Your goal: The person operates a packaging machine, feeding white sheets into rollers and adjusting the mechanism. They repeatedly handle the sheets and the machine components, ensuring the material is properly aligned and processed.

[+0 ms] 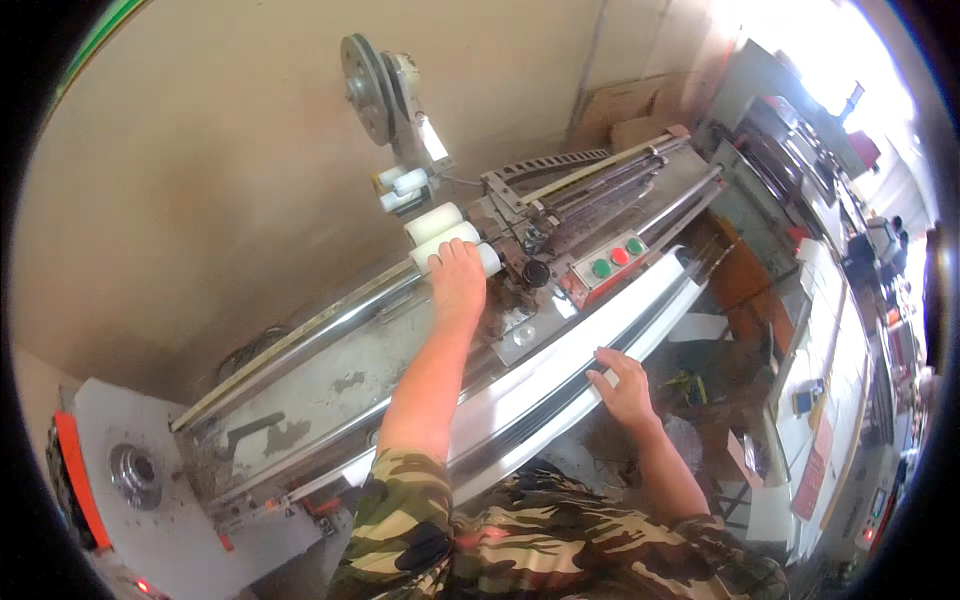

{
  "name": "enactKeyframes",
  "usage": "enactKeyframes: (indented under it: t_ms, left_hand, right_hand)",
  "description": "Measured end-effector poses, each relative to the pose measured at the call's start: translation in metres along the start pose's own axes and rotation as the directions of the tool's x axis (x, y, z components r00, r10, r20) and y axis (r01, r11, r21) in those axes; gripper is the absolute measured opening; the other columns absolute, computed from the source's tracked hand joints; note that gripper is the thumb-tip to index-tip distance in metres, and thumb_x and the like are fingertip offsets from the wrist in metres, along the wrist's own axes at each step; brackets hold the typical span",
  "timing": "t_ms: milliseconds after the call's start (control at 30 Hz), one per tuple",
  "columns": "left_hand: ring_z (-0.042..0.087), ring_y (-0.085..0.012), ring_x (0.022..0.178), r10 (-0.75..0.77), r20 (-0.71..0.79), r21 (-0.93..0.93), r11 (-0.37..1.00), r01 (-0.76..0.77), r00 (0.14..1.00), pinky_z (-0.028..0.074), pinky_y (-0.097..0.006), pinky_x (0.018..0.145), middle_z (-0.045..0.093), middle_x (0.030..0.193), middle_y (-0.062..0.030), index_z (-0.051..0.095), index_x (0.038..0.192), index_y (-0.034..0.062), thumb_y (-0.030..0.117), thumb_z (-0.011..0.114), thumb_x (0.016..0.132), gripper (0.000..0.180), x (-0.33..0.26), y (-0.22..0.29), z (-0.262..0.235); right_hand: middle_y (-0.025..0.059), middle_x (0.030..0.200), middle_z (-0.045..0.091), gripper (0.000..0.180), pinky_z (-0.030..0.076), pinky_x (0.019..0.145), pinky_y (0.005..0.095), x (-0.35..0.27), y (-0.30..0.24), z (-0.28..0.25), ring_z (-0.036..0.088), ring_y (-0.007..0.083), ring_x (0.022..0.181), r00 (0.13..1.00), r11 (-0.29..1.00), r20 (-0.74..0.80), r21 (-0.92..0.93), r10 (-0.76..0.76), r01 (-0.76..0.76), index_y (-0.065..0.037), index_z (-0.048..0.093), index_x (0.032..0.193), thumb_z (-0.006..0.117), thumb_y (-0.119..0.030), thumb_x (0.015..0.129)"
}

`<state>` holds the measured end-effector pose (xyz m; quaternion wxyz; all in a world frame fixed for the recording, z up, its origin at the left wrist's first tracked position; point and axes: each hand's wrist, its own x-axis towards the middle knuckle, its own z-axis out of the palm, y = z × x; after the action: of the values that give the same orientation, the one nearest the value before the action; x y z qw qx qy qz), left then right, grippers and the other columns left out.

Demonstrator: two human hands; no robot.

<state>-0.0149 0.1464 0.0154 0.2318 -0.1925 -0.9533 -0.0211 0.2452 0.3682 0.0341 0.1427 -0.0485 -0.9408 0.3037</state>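
Note:
My left hand [458,270] reaches up to a group of white rollers on the machine's carriage. Its fingers curl over the middle white roller [432,247], and another white roller [433,222] sits just behind. My right hand [627,388] is at the near side, thumb and fingers apart. Its fingertips are at the edge of a long white trough [540,385], beside dark strips [545,418] running along it; whether they touch cannot be told. Close to the rollers is a black knob [537,273].
A control box [612,264] with green and red buttons sits right of the knob. Behind the rollers stands a grey pulley wheel [368,90]. Long metal rails [330,325] run left to a plate with a round chuck [137,475]. At right is a cluttered workbench [825,400].

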Motion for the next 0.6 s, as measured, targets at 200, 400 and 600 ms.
enactKeyframes:
  t_ms: [200,400,600]
  left_hand:
    - [0.055,-0.0306,0.106,-0.124,0.213,0.072,0.991,0.111,0.969,0.042,-0.046,0.09,0.056,0.108,-0.0111,0.058,0.105,0.0083,0.011,0.07,0.077,0.031,-0.018,-0.014,-0.029]
    - [0.054,-0.0315,0.109,-0.143,0.176,0.131,0.984,0.121,0.974,0.041,-0.044,0.095,0.056,0.11,-0.0105,0.057,0.106,0.0091,0.014,0.081,0.067,0.046,-0.084,-0.07,-0.052]
    - [0.053,-0.0322,0.108,-0.152,0.129,0.134,0.982,0.135,0.98,0.041,-0.044,0.094,0.054,0.109,-0.0104,0.054,0.106,0.0088,0.011,0.084,0.06,0.055,-0.143,-0.144,-0.083]
  right_hand:
    - [0.0159,0.117,0.072,0.031,0.05,0.097,0.0437,0.003,-0.007,0.032,0.066,0.0355,0.109,0.995,0.98,0.0,0.171,-0.1,0.099,-0.003,0.072,0.111,0.077,-0.019,0.085]
    - [0.0111,0.119,0.071,0.028,0.047,0.098,0.0437,-0.018,-0.019,0.088,0.064,0.0318,0.11,0.974,0.942,0.083,0.286,-0.209,0.178,-0.006,0.071,0.112,0.073,-0.023,0.089]
    - [0.0092,0.123,0.069,0.027,0.044,0.1,0.0428,-0.02,-0.053,0.1,0.061,0.0305,0.111,0.955,0.934,0.112,0.269,-0.273,0.235,-0.007,0.071,0.114,0.069,-0.023,0.092]
